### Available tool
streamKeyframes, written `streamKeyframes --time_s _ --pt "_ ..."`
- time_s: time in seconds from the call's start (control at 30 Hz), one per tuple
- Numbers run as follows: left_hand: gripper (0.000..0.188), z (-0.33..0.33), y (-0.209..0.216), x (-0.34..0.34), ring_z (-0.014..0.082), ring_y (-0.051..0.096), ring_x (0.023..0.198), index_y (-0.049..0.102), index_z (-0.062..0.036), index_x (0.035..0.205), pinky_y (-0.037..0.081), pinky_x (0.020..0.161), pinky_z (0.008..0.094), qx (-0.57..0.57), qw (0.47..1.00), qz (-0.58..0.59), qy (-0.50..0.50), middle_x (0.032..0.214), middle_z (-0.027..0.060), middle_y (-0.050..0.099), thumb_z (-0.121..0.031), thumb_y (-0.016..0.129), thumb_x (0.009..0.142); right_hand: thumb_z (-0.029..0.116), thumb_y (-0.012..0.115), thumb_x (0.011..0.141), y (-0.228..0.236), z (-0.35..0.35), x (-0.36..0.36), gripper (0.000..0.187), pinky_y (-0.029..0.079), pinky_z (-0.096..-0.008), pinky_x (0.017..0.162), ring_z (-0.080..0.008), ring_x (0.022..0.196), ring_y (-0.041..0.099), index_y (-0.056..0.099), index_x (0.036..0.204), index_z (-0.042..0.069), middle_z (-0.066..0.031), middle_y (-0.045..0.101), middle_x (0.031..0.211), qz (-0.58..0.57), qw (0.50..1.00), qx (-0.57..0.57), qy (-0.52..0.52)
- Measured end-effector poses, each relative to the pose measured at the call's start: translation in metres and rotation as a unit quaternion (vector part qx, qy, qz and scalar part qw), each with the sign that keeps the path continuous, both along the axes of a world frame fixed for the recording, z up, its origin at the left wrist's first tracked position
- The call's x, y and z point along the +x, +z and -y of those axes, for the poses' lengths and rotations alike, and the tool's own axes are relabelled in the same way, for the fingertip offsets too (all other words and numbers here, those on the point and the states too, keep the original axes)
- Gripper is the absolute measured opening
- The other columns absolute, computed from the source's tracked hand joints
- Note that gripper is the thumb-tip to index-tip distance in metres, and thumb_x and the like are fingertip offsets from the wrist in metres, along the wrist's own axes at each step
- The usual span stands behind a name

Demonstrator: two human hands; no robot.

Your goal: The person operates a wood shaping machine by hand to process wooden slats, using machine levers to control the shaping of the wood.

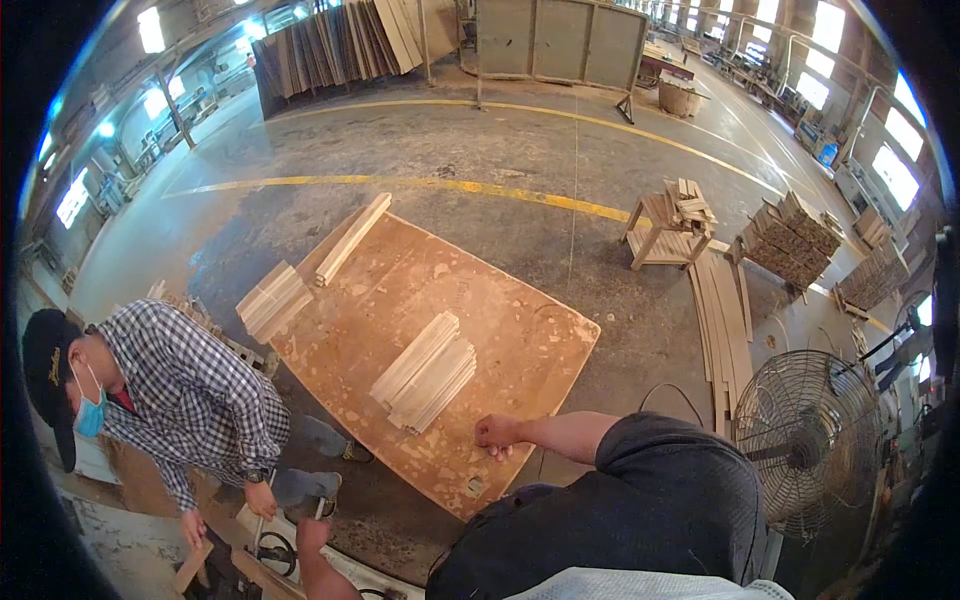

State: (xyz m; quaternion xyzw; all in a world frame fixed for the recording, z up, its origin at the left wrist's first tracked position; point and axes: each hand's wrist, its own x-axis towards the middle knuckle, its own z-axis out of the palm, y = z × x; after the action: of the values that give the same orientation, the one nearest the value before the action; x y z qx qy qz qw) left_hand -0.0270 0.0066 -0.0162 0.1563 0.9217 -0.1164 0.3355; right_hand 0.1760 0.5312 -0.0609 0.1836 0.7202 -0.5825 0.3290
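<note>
My right hand (498,432) is over the near edge of a worn brown tabletop (520,330), its fingers loosely curled with nothing seen in them. Just beyond it, a bundle of pale wooden strips (425,370) lies on the board. At the lower left, my left hand (313,534) is closed around a short metal rod (321,508) beside a machine with a dark handwheel (277,550). Across that machine stands a person in a checked shirt (205,385). One of that person's hands (261,499) is by the machine; the other (193,527) touches a wooden piece (194,566).
More strips (273,302) and a long wooden bar (353,240) lie along the tabletop's far left edge. On the right stand a large caged fan (805,445), a small wooden stand (668,235) and stacked lumber (790,240). Long boards (720,330) lie near the fan.
</note>
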Motion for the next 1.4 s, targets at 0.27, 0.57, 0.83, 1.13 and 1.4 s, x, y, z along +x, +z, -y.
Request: streamKeyframes --time_s 0.27,0.57,0.83,1.13,1.4 --pt "0.029 0.016 -0.024 0.000 0.0371 0.067 0.091 0.071 -0.0177 0.113 0.052 0.086 0.0514 0.026 0.999 0.006 0.038 0.103 0.0189 0.068 -0.023 0.048 0.098 0.023 0.056 0.092 0.004 0.008 0.001 0.018 0.051 -0.0326 0.041 -0.0193 0.054 0.067 0.058 0.087 0.006 -0.0069 0.063 0.063 -0.009 0.999 0.033 -0.025" --pt "0.046 0.069 -0.047 0.009 0.0453 0.065 0.086 0.067 0.0090 0.093 0.049 0.078 0.0519 0.103 0.992 -0.037 -0.057 0.090 0.0302 0.067 -0.035 0.065 0.082 0.021 0.056 0.090 0.013 0.025 -0.003 0.015 0.049 -0.0327 0.038 -0.0206 0.049 0.065 0.058 0.085 0.007 -0.0070 0.062 0.062 -0.031 0.999 0.010 -0.026" --pt "0.047 -0.018 0.056 0.043 0.0447 0.064 0.090 0.065 0.0092 0.101 0.051 0.079 0.0507 0.148 0.965 -0.096 0.196 0.093 0.0301 0.066 -0.036 0.064 0.086 0.022 0.056 0.089 0.028 0.034 0.003 0.016 0.049 -0.0343 0.040 -0.0209 0.048 0.064 0.058 0.084 0.006 -0.0073 0.062 0.060 -0.032 0.991 0.113 -0.064" --pt "0.038 -0.033 0.077 0.066 0.0396 0.065 0.097 0.070 -0.0027 0.101 0.051 0.084 0.0499 0.118 0.956 -0.213 0.163 0.100 0.0205 0.069 -0.038 0.063 0.089 0.032 0.057 0.086 0.029 0.084 0.027 0.028 0.053 -0.0459 0.078 -0.0357 0.089 0.067 0.062 0.098 0.007 -0.0165 0.069 0.094 -0.128 0.899 0.417 -0.020" --pt "0.045 -0.023 0.062 0.113 0.0372 0.047 0.128 0.059 -0.0070 0.125 0.036 0.108 0.0477 0.194 0.922 -0.294 0.160 0.139 0.0154 0.051 -0.033 0.064 0.090 0.026 0.054 0.087 0.009 0.132 0.102 0.025 0.048 -0.0473 0.092 -0.0366 0.109 0.059 0.062 0.103 0.008 -0.0194 0.062 0.114 -0.349 0.816 0.458 -0.050"
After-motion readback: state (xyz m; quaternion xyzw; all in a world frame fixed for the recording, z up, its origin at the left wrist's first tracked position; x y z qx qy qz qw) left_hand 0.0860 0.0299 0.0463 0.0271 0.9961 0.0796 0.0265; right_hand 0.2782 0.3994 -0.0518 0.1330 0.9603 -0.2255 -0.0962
